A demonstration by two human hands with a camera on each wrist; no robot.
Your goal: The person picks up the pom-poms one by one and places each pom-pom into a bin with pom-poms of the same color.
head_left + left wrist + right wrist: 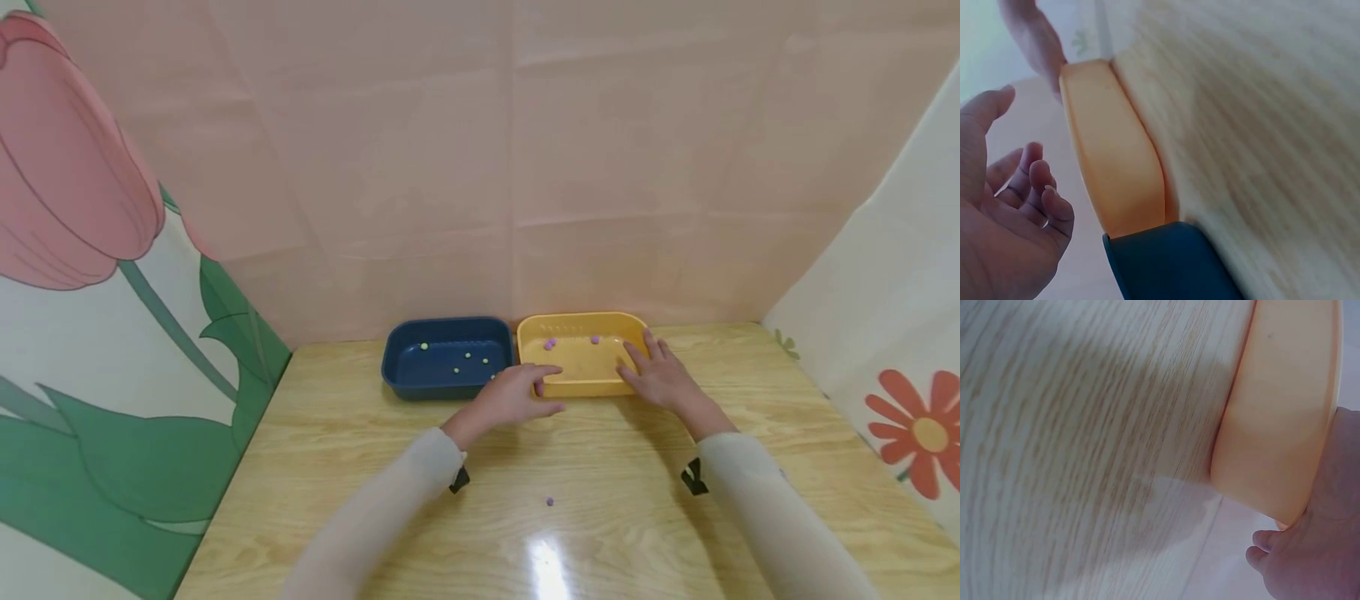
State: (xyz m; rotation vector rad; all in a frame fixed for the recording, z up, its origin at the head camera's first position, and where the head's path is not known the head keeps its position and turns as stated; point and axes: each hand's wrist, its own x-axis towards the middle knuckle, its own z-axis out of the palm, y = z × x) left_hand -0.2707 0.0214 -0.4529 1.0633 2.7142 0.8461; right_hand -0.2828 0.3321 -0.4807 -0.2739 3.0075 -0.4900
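Note:
The yellow tray (581, 389) stands at the back of the table, holding a few small purple beads (596, 339). Over its right end is my right hand (660, 379), with fingers spread about the rim. In the right wrist view, part of that hand (1316, 550) overlaps the tray's end wall (1272, 456). My left hand (513, 396) hovers by the tray's front left corner, where it meets the blue tray (435, 393). Thumb and loosely bent fingers of the left hand (1013, 212) stand apart in the left wrist view, with nothing between them.
Several small pale green beads (424, 346) lie in the blue tray. A single purple bead (550, 502) sits on the wooden table (337, 467) nearer the front. A pink cloth wall (510, 208) rises right behind the trays, and flower-patterned cloths (907, 375) flank the table.

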